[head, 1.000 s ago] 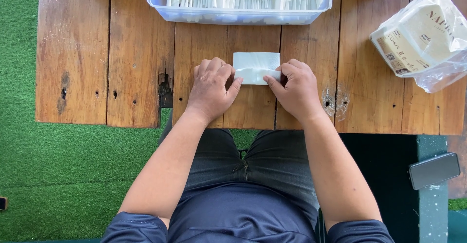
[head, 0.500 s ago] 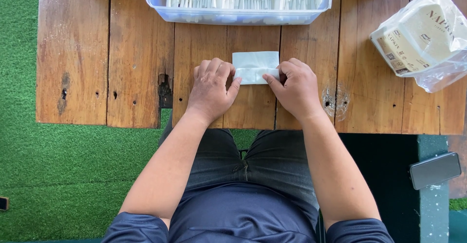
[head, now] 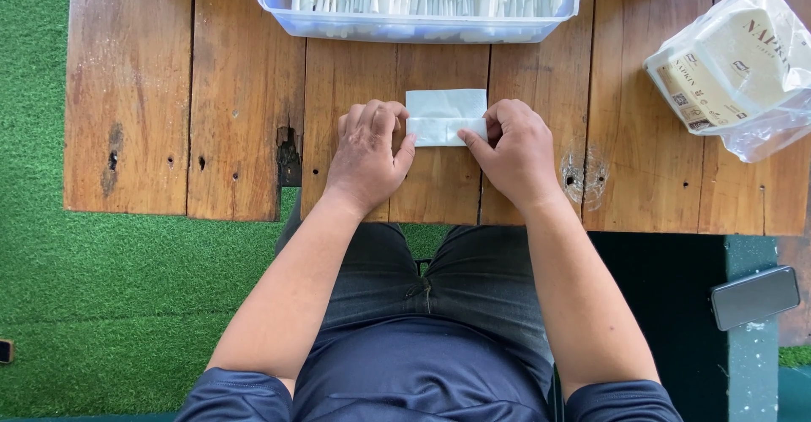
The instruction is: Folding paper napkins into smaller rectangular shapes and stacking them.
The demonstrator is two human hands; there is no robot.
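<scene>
Seated person at a wooden plank table [head: 236,92], seen from above. A white paper napkin [head: 446,109] lies flat near the table's front edge, directly ahead of the person and between the two hands; its near strip is turned up over the rest, forming a narrow folded band along the lower side. The left hand [head: 367,153] rests knuckles-up on the table at the napkin's left end, fingers curled together, with the thumb and fingertips pinching the left end of the folded band. The right hand [head: 517,150] mirrors it at the right end, fingers bunched and curled, thumb and forefinger nipping the right end of the same band. Both hands touch the napkin and press it against the wood; neither is spread. Beyond the napkin, at the far edge of the table, stands a clear plastic tub [head: 422,27] packed with upright rows of folded white napkins. To the right, well apart from the hands, lies a clear plastic bag [head: 760,126] holding a beige printed pack of napkins. A dark phone [head: 754,297] sits on a green ledge [head: 752,363] below the table's right side. Green artificial turf [head: 101,295] covers the ground at left.
</scene>
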